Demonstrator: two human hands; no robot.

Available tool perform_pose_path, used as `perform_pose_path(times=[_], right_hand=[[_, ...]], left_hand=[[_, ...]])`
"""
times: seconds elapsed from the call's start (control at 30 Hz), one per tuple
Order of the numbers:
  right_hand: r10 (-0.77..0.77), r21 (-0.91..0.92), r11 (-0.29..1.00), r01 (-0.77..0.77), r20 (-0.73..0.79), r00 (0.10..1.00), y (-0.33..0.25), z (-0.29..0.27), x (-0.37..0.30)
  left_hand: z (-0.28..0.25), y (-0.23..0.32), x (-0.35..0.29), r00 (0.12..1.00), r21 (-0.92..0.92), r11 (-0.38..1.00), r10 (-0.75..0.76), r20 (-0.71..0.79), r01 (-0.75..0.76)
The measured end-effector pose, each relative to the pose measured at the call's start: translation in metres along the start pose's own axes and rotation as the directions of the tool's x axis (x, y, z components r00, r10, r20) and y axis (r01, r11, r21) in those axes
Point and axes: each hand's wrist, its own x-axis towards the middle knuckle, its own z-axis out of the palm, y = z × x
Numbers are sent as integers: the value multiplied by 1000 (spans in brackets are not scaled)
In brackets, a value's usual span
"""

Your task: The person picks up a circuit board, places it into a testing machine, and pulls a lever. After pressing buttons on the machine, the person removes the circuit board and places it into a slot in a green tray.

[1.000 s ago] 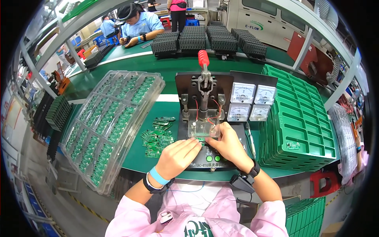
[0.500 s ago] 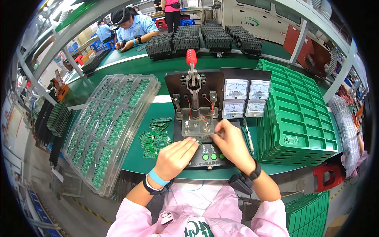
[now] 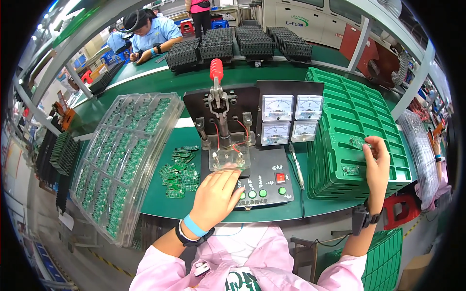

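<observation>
Green circuit board (image 3: 357,142), long axis crosswise, pinched in right hand (image 3: 377,162); left hand (image 3: 216,196) relaxed.

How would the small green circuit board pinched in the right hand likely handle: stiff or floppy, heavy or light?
The small green circuit board is probably stiff, since it stays flat in the right hand. It is likely light, as fingertips alone hold it. It may be fragile, given the slotted green plastic tray beneath.

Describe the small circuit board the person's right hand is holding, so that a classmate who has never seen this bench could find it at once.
Start at the tall stack of green slotted trays right of the black test fixture. Over its top tray, the right hand pinches a small green circuit board. Unlike the board lying in a slot nearby, it is held in fingertips.
</observation>
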Motion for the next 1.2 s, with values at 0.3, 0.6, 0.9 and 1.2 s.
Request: perform_pose_path(times=[0.3, 0.6, 0.9, 1.2], right_hand=[[-143, -212, 961, 178, 170, 975, 3, 5, 5], [-99, -72, 992, 107, 98, 990, 0, 1, -3], [-46, -63, 997, 53, 106, 993, 7, 4, -2], [-741, -92, 637, 765, 198, 641, -33, 95, -97]], left_hand=[[-6, 4, -6, 997, 3, 1000, 22, 77, -22], [-87, 25, 58, 928, 214, 971, 171, -330, -103], [-35, -26, 36, 855, -340, 818, 314, -413, -465], [22, -38, -86, 970, -291, 952, -152, -187, 93]])
